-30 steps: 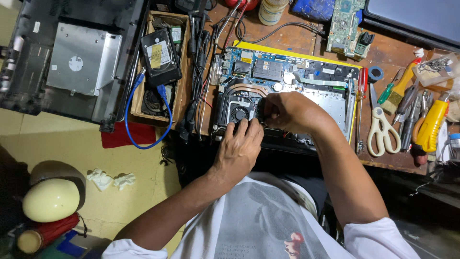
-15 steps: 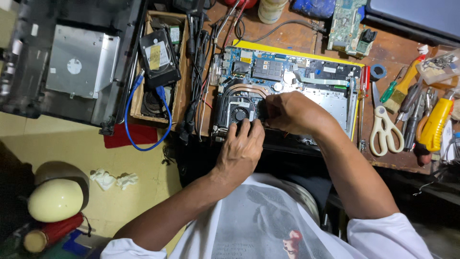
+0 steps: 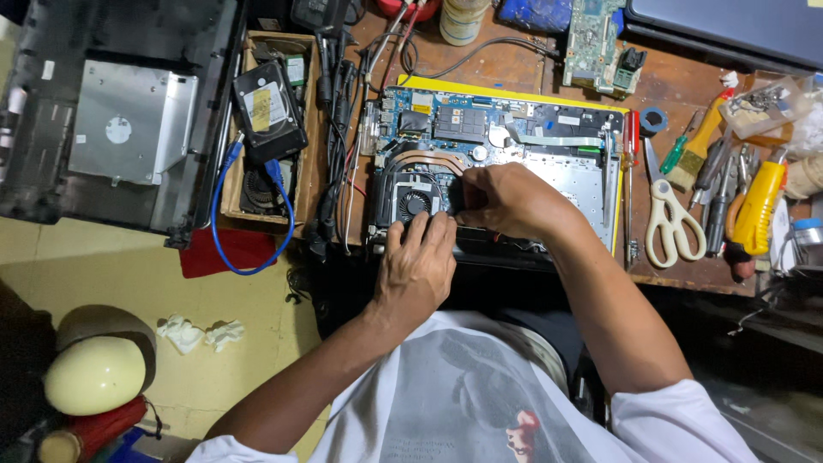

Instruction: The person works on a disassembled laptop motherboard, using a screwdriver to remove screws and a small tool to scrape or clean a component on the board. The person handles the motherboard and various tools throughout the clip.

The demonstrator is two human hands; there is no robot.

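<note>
Both hands over fan [image 3: 415, 204], scissors [image 3: 673, 223] beside

Fan [image 3: 415, 204]: lower edge covered by left hand [image 3: 417, 267] fingertips.
Right hand [image 3: 506, 201]: fingertips curl out of sight; whatever they pinch can't be made out.
Laptop board [image 3: 480, 129]: bottom strip hidden behind both hands.
Black casing [image 3: 103, 111]: cut off at top and left edge.
Dark laptop [image 3: 729, 30]: cropped by top-right corner.
Screws: too small to tell.
</note>
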